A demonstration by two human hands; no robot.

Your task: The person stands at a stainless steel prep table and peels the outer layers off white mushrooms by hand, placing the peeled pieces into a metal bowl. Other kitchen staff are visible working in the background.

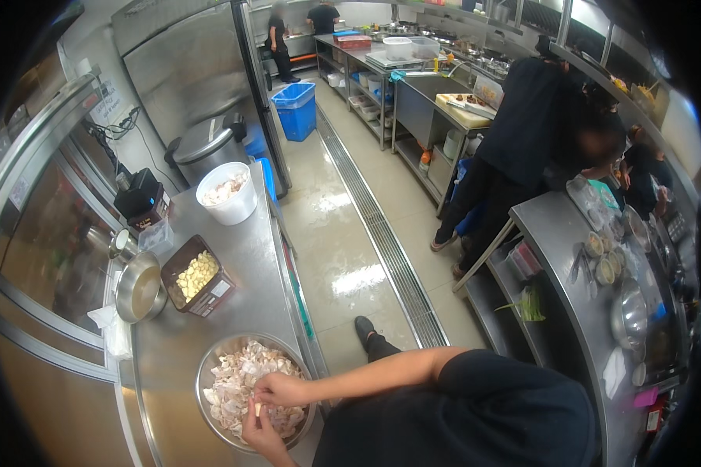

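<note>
A large steel bowl (201, 403) stands on the steel counter before me, filled with pale, papery pieces that look like garlic skins (233, 373). Over it, my left hand (264, 435) holds a small cream-coloured garlic clove (258, 408) between its fingertips. My right hand (281, 390) meets it from the right, its fingertips touching the clove. Farther along, a dark brown square tub (171, 274) holds many peeled cloves (197, 275). Beyond that, a white plastic bucket (233, 204) contains more whitish pieces.
Left of the brown tub sits a steel bowl of cloudy liquid (143, 292), with a clear container (156, 236) behind. A lidded bin (210, 143) and a blue bin (295, 117) stand farther off. Co-workers work at the right counter (537, 117) and far back (277, 41). A drain grate (380, 233) crosses the floor.
</note>
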